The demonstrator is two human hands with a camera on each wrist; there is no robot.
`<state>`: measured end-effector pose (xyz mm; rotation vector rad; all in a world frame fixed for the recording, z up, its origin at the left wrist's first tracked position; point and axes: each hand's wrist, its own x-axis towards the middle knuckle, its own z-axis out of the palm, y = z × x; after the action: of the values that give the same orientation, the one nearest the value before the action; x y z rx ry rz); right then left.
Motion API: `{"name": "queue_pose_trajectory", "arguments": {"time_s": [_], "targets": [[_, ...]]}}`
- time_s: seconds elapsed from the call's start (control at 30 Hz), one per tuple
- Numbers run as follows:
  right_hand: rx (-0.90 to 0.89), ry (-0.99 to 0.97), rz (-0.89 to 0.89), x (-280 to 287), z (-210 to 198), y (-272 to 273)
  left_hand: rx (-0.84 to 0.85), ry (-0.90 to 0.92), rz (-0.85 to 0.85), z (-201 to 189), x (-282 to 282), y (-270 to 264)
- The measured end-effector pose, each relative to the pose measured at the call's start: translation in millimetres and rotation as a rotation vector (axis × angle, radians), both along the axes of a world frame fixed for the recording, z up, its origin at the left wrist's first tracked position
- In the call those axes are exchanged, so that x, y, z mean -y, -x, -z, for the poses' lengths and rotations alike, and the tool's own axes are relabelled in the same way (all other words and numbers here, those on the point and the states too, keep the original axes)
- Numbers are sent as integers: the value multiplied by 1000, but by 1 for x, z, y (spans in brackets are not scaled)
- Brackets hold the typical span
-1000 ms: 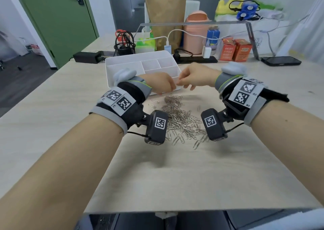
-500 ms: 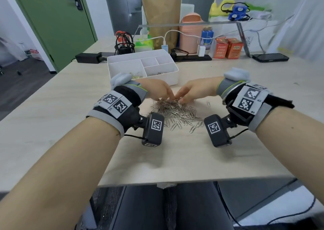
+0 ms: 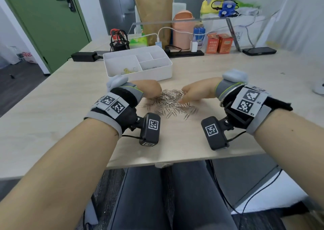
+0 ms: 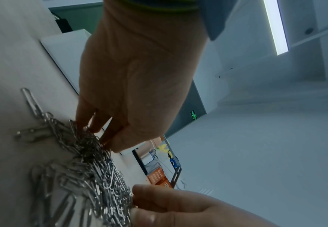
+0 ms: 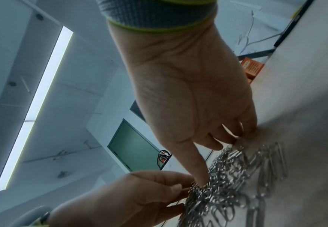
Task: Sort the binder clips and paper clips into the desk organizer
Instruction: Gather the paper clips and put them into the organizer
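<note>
Silver paper clips (image 3: 172, 103) are heaped in a loose pile on the light wood desk (image 3: 52, 110), between the two hands and just in front of the white desk organizer (image 3: 138, 63). No common heading is shared by the clips: long axes are pointed every way, though a few stragglers at the near edge are laid roughly along the desk's depth (one lone clip at the pile's fringe in the left wrist view is set with its rounded end away from the heap).

The left hand (image 3: 149, 89) is placed at the pile's left side, fingers (image 4: 85, 116) extended down into the clips, tips touching them; no curl around any clip can be made out, so the hand is read as spread rather than gripping. The right hand (image 3: 196, 93) is placed at the pile's right side, thumb (image 5: 196, 165) pressed straight down into the heap and the other fingers laid against the desk beside it; whether a clip is pinched cannot be told.

The organizer's long axis is run left to right, slightly skewed. Gold binder clips (image 3: 128, 70) are seen in its large left compartment; a few silver clips are seen in the near right compartment (too small to count).

Behind the organizer a brown paper bag (image 3: 154, 14), a pink bin (image 3: 182, 29), two orange boxes (image 3: 219, 44) and a black phone (image 3: 259, 50) are set on the desk.
</note>
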<state>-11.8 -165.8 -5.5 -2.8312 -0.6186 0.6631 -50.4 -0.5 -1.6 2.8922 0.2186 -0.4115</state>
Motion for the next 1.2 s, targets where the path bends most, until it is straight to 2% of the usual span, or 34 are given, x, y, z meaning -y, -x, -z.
{"name": "queue_pose_trajectory", "arguments": {"time_s": [0.07,0.13,0.3,0.53,0.6,0.73,0.83,1.03,1.2], "targets": [[7,-33,-2,-5,0,6,16,48,14,0,1,2],[41,-90,21,-7,-3,6,108,120,17,2,-3,1],[138,-222,91,-4,-17,4,232,246,-85,-9,-18,-4],[48,-177,130,-8,-8,-3,196,144,-195,-8,-17,-16],[22,-191,113,-11,-5,-1,189,139,-205,-4,-17,-19],[-16,-191,35,-19,-5,4,281,187,-236,-5,-22,-23],[-66,-234,-17,-22,-2,5,248,149,-270,-4,-25,-26],[10,-335,-6,-22,-5,0,277,80,-309,-3,-29,-25],[84,-324,20,-14,-6,-3,245,20,-335,-9,-26,-25]]}}
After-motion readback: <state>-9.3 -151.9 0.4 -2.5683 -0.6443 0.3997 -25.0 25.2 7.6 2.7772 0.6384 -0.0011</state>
